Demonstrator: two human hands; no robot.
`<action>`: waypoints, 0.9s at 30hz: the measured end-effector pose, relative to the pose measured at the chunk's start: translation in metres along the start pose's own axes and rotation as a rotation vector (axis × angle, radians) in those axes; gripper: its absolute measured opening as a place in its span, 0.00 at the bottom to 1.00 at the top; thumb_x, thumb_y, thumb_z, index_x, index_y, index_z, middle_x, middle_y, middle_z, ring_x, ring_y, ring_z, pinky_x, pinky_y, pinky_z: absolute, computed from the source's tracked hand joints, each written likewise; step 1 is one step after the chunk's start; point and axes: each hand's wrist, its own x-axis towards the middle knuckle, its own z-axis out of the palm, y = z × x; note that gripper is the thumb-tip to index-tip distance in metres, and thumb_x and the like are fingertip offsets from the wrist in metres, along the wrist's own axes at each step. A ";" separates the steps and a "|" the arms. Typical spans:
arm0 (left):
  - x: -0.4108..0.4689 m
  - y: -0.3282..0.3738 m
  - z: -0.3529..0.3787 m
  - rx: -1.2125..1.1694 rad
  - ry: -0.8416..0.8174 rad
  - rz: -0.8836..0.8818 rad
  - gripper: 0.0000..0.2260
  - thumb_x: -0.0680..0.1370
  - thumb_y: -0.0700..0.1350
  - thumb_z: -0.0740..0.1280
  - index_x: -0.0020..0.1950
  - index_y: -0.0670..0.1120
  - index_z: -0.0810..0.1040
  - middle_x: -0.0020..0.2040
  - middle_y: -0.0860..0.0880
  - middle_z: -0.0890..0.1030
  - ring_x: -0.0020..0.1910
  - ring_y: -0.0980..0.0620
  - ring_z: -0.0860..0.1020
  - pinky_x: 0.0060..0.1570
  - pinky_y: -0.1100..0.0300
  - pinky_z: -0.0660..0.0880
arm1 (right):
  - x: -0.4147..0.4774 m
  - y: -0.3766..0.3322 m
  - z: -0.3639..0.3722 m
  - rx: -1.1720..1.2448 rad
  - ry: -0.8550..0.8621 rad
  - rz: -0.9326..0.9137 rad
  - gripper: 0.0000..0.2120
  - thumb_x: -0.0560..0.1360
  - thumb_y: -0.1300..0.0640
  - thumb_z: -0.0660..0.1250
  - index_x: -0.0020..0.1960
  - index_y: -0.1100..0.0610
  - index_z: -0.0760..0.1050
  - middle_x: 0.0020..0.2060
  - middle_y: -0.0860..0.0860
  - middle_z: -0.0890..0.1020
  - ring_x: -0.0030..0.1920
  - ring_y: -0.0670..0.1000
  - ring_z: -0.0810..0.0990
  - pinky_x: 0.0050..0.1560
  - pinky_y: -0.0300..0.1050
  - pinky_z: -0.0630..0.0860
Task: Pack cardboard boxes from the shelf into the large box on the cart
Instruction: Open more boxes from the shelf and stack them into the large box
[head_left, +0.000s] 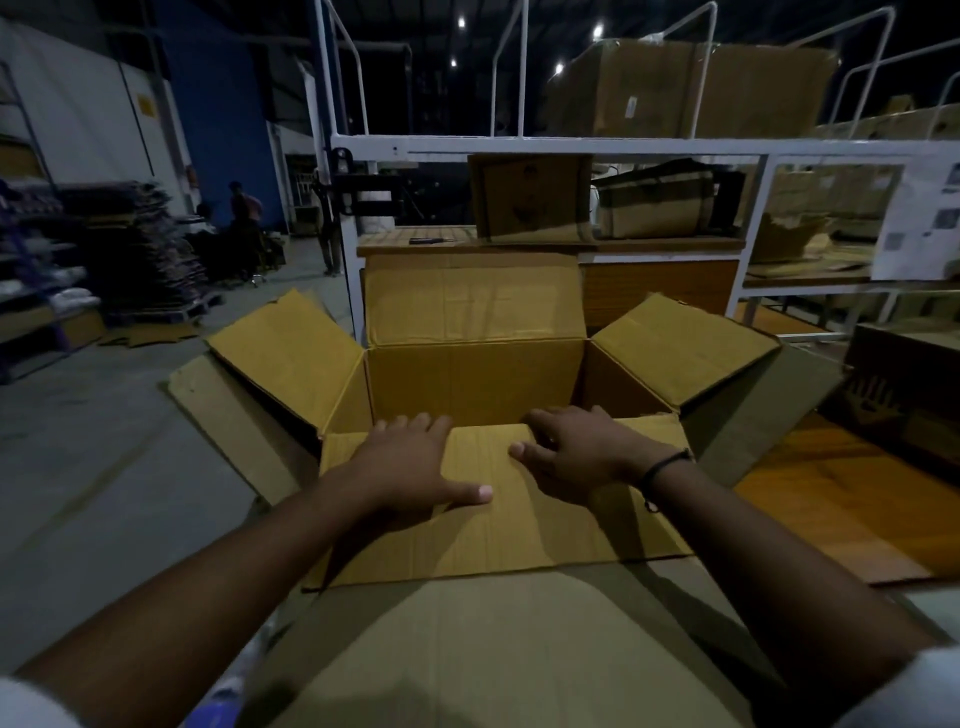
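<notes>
A large open cardboard box (470, 382) stands right in front of me with its four flaps spread out. My left hand (415, 460) and my right hand (571, 452) both lie on the near flap (493, 525), fingers curled over its far edge into the opening. The inside of the box is dark and I cannot see what it holds. On the white shelf (571, 145) behind it stand a brown cardboard box (530, 197) and a squashed one (654, 202) beside it.
A big carton (691, 88) sits on the shelf's top level. More flattened cardboard (800, 244) lies on the shelf at right. A dark box (904, 384) stands at the right edge. Stacked goods (140, 244) and people (244, 208) are far left on the concrete floor.
</notes>
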 end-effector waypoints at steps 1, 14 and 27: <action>-0.001 0.000 0.002 -0.001 0.044 0.012 0.51 0.68 0.82 0.58 0.81 0.51 0.57 0.77 0.46 0.67 0.73 0.43 0.67 0.71 0.44 0.65 | -0.001 0.001 0.005 0.006 0.077 -0.016 0.18 0.82 0.32 0.53 0.57 0.45 0.70 0.47 0.43 0.76 0.49 0.47 0.76 0.63 0.57 0.70; -0.019 -0.001 -0.017 -0.286 0.213 0.138 0.24 0.77 0.71 0.62 0.44 0.52 0.82 0.38 0.53 0.81 0.37 0.54 0.79 0.35 0.56 0.74 | -0.022 -0.006 0.008 0.050 0.370 -0.117 0.21 0.84 0.40 0.57 0.44 0.51 0.79 0.32 0.47 0.79 0.31 0.48 0.79 0.31 0.43 0.76; -0.006 0.009 0.021 -0.067 0.599 0.125 0.33 0.79 0.75 0.49 0.30 0.50 0.70 0.25 0.53 0.70 0.23 0.55 0.68 0.26 0.62 0.60 | -0.010 -0.006 0.041 -0.072 0.746 -0.200 0.27 0.86 0.42 0.53 0.29 0.46 0.62 0.20 0.45 0.64 0.19 0.46 0.61 0.25 0.35 0.52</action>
